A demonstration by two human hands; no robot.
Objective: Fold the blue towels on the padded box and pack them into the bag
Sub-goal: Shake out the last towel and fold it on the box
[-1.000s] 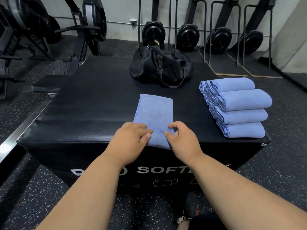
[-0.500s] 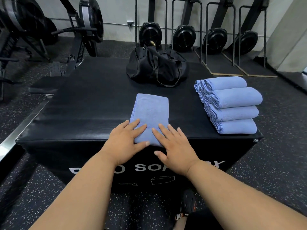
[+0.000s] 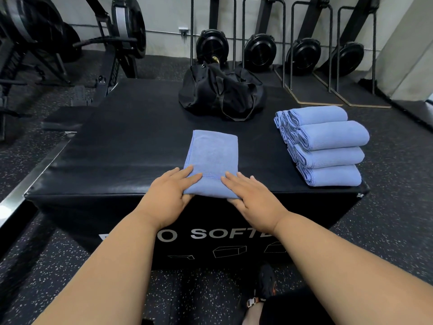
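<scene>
The head view looks down at a big black padded box [image 3: 131, 146] with white letters on its front side. A long, narrow blue cloth towel [image 3: 212, 158] lies flat on top of the box, at the middle of the near edge. Its near end is folded over and just reaches that edge.

The left hand [image 3: 169, 198] sits on the near left corner of the towel. Its fingers lie straight on top of the cloth and its thumb is tucked under the folded end, so it pinches the towel. The right hand [image 3: 251, 199] sits on the near right corner the same way, with straight fingers on top and the thumb below the cloth, pinching it too.

A stack of four folded blue towels [image 3: 328, 146] rests at the right edge of the box, near the front right corner, well apart from the flat towel. A soft black cloth bag [image 3: 222, 95] with long straps sits at the far edge of the box, behind the flat towel. I cannot tell if the bag is open.

Black gym machines [image 3: 260, 50] stand on the dark speckled floor [image 3: 398, 219] behind the box.
</scene>
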